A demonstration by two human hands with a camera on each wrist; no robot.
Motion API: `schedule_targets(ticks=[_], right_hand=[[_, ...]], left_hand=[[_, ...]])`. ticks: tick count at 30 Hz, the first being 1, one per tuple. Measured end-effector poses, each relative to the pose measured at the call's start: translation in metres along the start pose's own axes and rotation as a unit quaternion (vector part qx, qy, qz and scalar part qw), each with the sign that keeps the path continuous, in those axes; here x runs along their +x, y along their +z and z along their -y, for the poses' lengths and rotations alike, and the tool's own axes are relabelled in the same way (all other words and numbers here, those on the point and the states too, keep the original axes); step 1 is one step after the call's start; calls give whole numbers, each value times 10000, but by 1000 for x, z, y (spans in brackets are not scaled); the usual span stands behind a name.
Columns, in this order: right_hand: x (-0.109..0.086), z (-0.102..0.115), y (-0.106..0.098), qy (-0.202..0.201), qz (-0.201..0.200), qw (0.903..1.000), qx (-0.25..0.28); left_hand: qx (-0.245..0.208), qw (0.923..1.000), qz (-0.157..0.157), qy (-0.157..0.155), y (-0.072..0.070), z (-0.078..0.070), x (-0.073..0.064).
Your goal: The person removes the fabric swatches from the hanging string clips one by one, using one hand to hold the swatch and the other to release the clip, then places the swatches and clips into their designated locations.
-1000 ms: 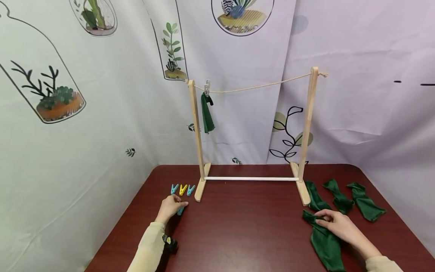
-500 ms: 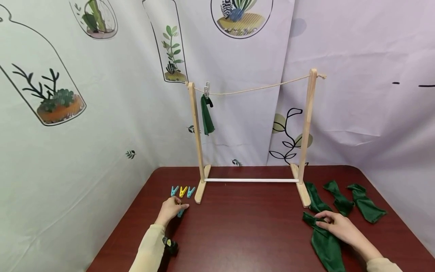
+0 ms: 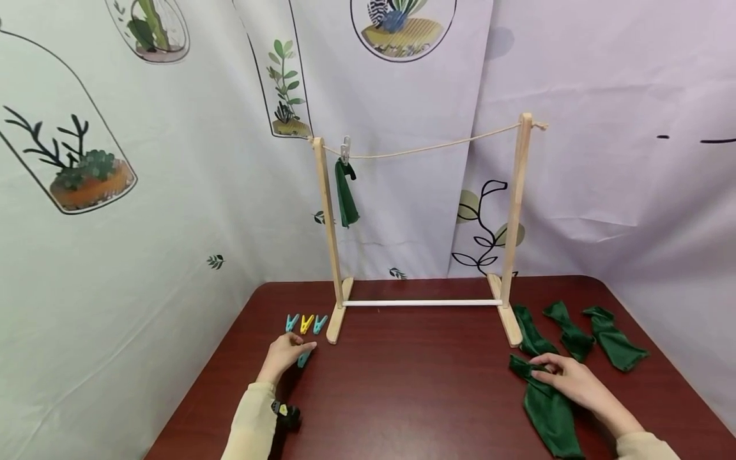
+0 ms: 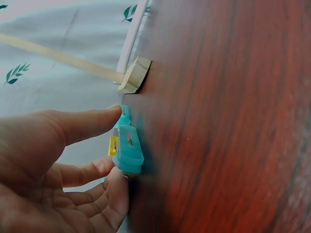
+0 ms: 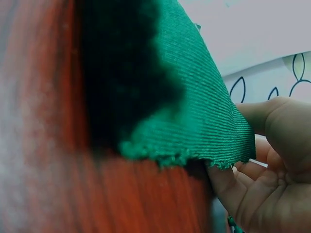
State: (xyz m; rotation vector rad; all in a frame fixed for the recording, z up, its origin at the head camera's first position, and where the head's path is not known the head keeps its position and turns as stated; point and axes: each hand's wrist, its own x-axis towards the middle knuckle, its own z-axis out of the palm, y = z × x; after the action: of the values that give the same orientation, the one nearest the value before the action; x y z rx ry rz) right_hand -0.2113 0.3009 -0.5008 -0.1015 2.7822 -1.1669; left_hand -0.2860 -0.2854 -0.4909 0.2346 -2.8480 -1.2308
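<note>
My left hand is at the table's left side, thumb and index finger on either side of a blue clothespin. In the left wrist view a gap shows between the thumb and that clothespin. On the right, my right hand pinches the upper end of a green velvety cloth. Its ribbed underside and frayed edge show in the right wrist view, where that end is lifted off the table. Another green cloth hangs from a clear clothespin on the rope's left end.
A wooden frame with a rope strung across stands at the back of the dark red table. Beyond the left hand lie a yellow clothespin and two blue ones. Several green cloths lie at right. A printed curtain hangs behind.
The head view shifts slightly. Both hands stay in place, the left by the blue clothespin and the right holding the green cloth.
</note>
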Motion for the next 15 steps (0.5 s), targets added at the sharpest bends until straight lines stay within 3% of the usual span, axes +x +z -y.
schedule_targets(ticks=[6, 10, 15], right_hand=[[3, 1, -2, 36, 184, 9998, 51], [1, 0, -7, -25, 327, 9994, 141], [-5, -3, -18, -164, 650, 9959, 612]], left_hand=[[-266, 9995, -62, -186, -2, 6, -1], [-480, 9987, -2, -187, -1, 7, -2], [-757, 9970, 118, -69, -4, 8, -3]])
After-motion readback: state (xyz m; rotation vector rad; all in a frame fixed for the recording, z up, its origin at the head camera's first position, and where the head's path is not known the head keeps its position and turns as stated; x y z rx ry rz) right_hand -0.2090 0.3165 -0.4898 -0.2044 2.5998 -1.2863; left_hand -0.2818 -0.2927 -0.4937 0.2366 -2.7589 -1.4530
